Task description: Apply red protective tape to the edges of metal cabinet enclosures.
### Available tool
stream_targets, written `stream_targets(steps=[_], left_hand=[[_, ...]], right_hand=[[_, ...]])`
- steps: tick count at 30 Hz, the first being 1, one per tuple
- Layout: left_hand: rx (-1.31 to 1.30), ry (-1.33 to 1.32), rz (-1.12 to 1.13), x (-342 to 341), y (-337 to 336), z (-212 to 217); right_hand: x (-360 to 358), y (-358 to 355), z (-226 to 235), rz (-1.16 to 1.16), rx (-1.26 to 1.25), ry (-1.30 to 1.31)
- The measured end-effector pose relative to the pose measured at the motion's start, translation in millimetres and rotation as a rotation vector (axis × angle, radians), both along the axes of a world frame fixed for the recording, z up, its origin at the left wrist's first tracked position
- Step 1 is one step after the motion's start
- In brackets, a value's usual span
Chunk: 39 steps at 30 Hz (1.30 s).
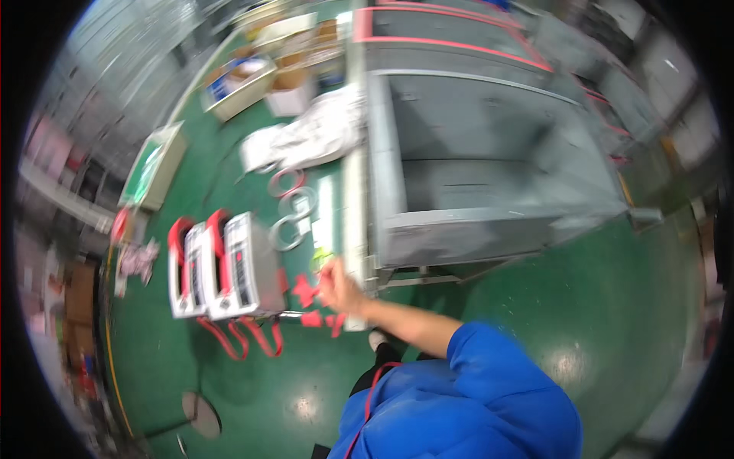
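Observation:
My right hand [339, 290] reaches left over the edge of the green work table [218, 180], blurred by motion, its fingers not clear enough to read. Close to its fingers, several short pieces of red tape [304, 291] lie or hang at the table's near edge. A small yellow-green item [322, 257] is just beyond the fingertips. Left of the hand are two white tape dispensers [243, 268] side by side, loaded with red rolls [216, 229]. Red strips [267, 341] dangle from their near side. My left hand is not in view.
Rings of tape [285, 232] and a white cloth bundle [313, 134] lie farther along the table. Bins [238, 88] stand at its far end. Right of it is a large open grey metal box [489, 226], with red-edged panels [459, 42] behind. A round disc base [201, 415] is at lower left.

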<state>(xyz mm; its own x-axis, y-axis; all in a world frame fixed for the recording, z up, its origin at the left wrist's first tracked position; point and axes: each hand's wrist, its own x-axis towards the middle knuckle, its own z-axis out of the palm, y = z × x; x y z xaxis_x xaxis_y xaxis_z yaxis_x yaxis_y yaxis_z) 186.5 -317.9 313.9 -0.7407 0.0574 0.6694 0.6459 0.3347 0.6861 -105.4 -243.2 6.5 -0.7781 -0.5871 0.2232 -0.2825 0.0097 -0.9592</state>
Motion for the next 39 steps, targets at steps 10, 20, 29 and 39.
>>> stream_targets(steps=[10, 20, 29, 39], left_hand=[[0.134, 0.128, -0.619, -127, 41, -14], [0.123, 0.113, -0.750, -195, 118, -9], [0.135, -0.004, -0.596, -206, 156, -11], [0.147, -0.017, -0.557, -213, 177, -12]], right_hand=[[-58, 353, 110, -0.939, -0.357, 0.007], [-140, 481, 130, -1.539, 0.405, 0.520], [-166, 509, 118, -1.519, 0.214, 0.495], [-165, 500, 116, -1.425, 0.056, 0.470]])
